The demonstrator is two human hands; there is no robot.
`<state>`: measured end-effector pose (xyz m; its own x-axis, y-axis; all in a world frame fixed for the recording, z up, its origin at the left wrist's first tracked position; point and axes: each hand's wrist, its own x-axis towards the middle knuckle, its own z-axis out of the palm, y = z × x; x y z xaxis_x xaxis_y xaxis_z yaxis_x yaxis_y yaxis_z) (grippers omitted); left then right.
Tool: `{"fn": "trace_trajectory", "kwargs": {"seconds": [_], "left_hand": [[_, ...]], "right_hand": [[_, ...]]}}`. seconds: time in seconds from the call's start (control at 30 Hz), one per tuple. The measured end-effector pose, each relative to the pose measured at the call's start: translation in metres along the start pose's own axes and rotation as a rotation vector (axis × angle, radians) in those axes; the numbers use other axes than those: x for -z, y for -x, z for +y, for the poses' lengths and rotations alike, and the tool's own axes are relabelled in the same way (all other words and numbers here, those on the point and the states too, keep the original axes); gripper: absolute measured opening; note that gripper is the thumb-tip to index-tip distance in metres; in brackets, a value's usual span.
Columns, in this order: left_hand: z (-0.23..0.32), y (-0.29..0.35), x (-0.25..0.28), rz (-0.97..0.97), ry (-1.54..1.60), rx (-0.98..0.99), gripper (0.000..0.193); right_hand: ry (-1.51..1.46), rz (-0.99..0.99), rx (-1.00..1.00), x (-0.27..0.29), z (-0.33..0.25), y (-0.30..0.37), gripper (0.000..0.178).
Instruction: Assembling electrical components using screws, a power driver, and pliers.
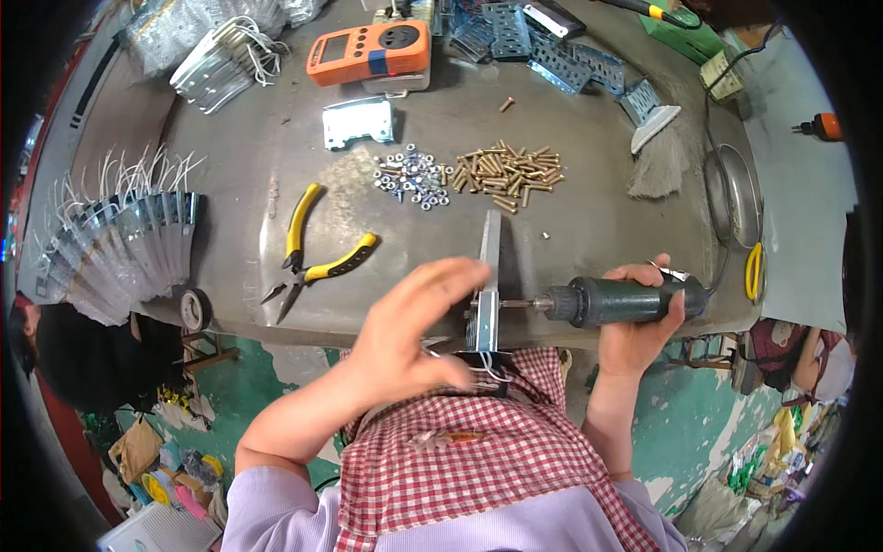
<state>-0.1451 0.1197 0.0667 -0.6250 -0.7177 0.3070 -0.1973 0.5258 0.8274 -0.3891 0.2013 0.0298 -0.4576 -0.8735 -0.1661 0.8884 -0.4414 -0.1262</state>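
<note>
My right hand [644,333] is wrapped round a dark electric screwdriver [616,302] lying level, its bit pointing left. The bit meets the side of a silvery metal assembly [487,322] at the table's front edge. A tapered metal strip [491,241] runs away from me out of it, and white wires [494,368] hang from its near end. On the assembly's left side, my left hand [405,336] is held with thumb and fingers spread apart. Its fingertips are close to the metal; whether they touch it I cannot tell.
Beyond lie a pile of brass-coloured screws [510,173], loose nuts [414,177] and a bent metal plate [359,123]. Yellow-handled pliers [303,248] rest at left, near wired strips in plastic [129,244] and a tape roll [195,310]. An orange meter [368,51], blue-filmed brackets [561,66] and a brush [657,156] stand farther back.
</note>
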Motion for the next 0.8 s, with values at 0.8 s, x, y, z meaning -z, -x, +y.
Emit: {"fn": "trace_trajectory", "kwargs": {"seconds": [0.8], "left_hand": [[-0.039, -0.047, 0.054, 0.169, -0.641, 0.084, 0.018]], "right_hand": [[0.023, -0.040, -0.021, 0.001, -0.002, -0.004, 0.045]]}}
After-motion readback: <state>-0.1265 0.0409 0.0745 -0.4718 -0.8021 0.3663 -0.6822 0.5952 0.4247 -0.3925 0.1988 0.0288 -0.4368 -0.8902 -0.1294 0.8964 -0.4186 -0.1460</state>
